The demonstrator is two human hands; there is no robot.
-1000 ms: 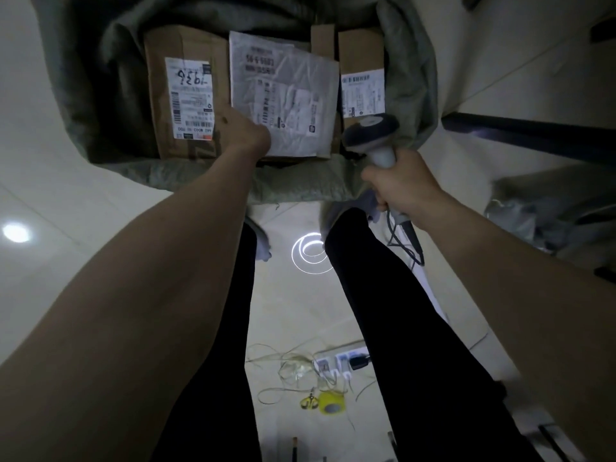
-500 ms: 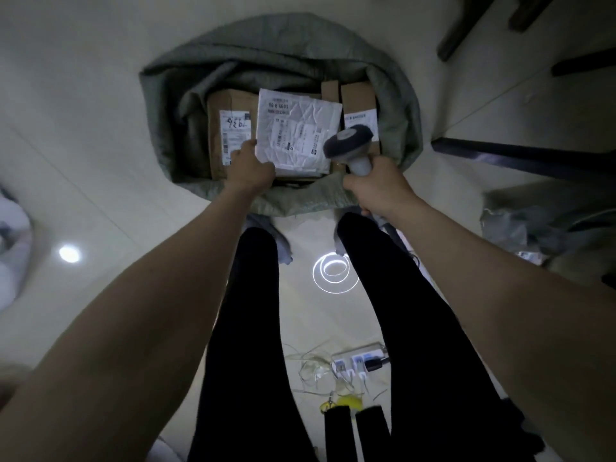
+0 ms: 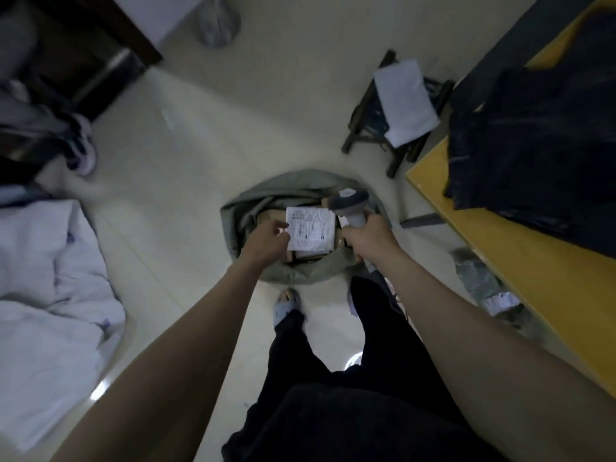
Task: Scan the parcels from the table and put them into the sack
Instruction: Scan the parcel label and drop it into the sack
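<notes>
Beside the sack [image 3: 283, 275] on the pale floor [image 3: 206, 155] stand a yellow table [image 3: 533, 261] and a stool [image 3: 396, 108], while the left hand [image 3: 266, 240] hovers relaxed over a white parcel [image 3: 311, 230] and the right hand [image 3: 368, 240] grasps the scanner [image 3: 350, 205].

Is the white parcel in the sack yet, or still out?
In. The white parcel lies flat on brown boxes inside the sack, its rim all round; the left hand is at its edge.

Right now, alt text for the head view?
A person stands over an open grey sack on the floor, the left hand at the edge of a white parcel lying on top of the boxes inside. The right hand grips a barcode scanner above the sack. A yellow table with a dark bag stands to the right.
</notes>
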